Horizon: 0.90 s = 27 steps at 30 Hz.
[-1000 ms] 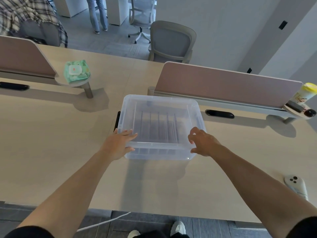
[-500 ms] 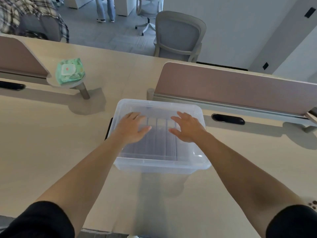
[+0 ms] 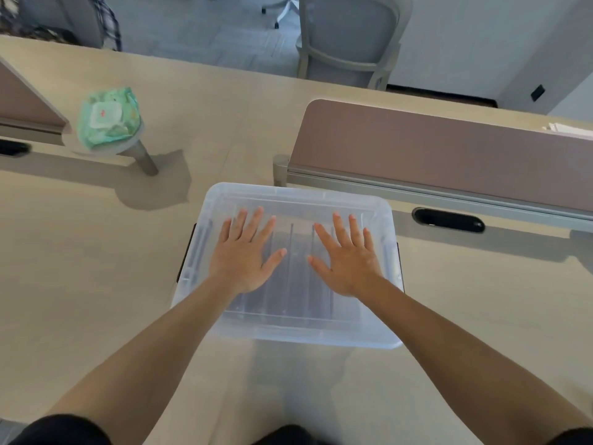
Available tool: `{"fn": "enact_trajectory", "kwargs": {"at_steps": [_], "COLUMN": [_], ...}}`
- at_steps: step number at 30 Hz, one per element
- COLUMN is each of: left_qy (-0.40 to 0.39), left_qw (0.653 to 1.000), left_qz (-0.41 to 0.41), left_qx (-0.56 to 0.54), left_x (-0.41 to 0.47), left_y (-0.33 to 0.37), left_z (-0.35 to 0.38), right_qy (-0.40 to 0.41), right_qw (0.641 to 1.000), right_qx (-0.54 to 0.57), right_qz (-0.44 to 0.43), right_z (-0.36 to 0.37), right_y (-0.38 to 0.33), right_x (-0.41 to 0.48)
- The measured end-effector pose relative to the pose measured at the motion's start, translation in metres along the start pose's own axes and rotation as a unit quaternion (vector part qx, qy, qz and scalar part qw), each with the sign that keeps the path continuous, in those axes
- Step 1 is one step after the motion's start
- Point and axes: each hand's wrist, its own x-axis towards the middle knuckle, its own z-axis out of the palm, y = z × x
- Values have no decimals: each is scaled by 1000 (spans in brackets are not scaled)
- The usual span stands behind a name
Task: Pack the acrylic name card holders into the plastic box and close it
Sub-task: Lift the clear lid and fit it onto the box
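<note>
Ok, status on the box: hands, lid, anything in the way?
Left hand and right hand flat on the lid, fingers spread. Plastic box covered, card holders inside. Nothing blocking; wipes pack far left.

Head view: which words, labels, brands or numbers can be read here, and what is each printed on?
No text can be read in this view.
Green wipes pack: a small red mark on its white flap, too blurred to read.
Plastic box: no label or print shows.
White sheets at the right edge: too small to tell whether anything is printed on them.
</note>
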Motion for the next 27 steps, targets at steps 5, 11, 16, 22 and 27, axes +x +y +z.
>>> {"fn": "enact_trajectory", "kwargs": {"at_steps": [5, 11, 16, 22, 27], "left_qy": [14, -6, -26, 84, -58], "left_qw": [1000, 1000, 999, 957, 895], "left_qz": [3, 1, -21, -242, -331], "left_qx": [13, 19, -26, -139, -294], "left_x": [2, 1, 2, -10, -24], "left_y": [1, 3, 2, -57, -85], "left_z": [6, 1, -21, -36, -21], "right_qy": [40, 32, 9, 123, 20], "right_qw": [999, 999, 996, 916, 754], "right_qx": [-13, -9, 77, 320, 567], "right_qz": [26, 37, 40, 208, 330], "right_z": [14, 13, -16, -39, -24], "right_y": [-9, -10, 6, 80, 102], "right_x": [3, 0, -11, -39, -58]}}
